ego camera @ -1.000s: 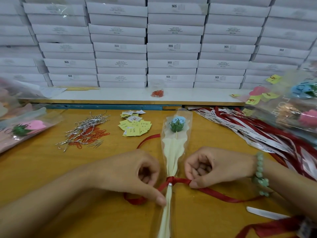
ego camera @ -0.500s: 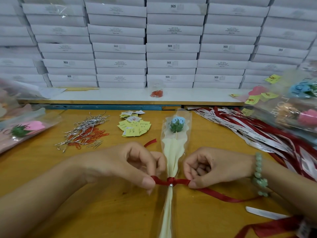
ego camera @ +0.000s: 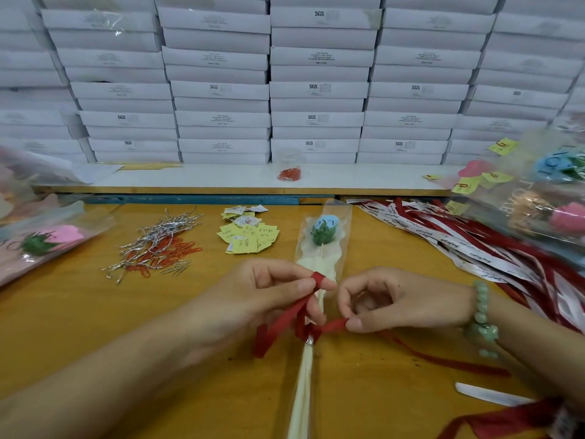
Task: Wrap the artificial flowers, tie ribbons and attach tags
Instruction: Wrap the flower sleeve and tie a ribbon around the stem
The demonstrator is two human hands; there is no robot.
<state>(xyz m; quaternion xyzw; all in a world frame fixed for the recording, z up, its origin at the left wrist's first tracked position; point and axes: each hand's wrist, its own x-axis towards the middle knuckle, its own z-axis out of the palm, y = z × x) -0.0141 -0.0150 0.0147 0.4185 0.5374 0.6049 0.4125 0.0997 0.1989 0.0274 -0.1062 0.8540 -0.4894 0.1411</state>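
Tying spot: red ribbon (ego camera: pixel 278 324) knotted round the stem of the wrapped flower (ego camera: pixel 323 231), which is lying flat on the counter (ego camera: pixel 79 327), head pointing away.
Left hand (ego camera: pixel 266 293): fingers pinching a ribbon loop just above the knot.
Right hand (ego camera: pixel 402 299): thumb and forefinger pinching the ribbon right beside the knot, other fingers curled in.
Nearby stuff: yellow tags (ego camera: pixel 250 236) and clips (ego camera: pixel 158 248) further back, ribbon pile (ego camera: pixel 474 251) off to the right.
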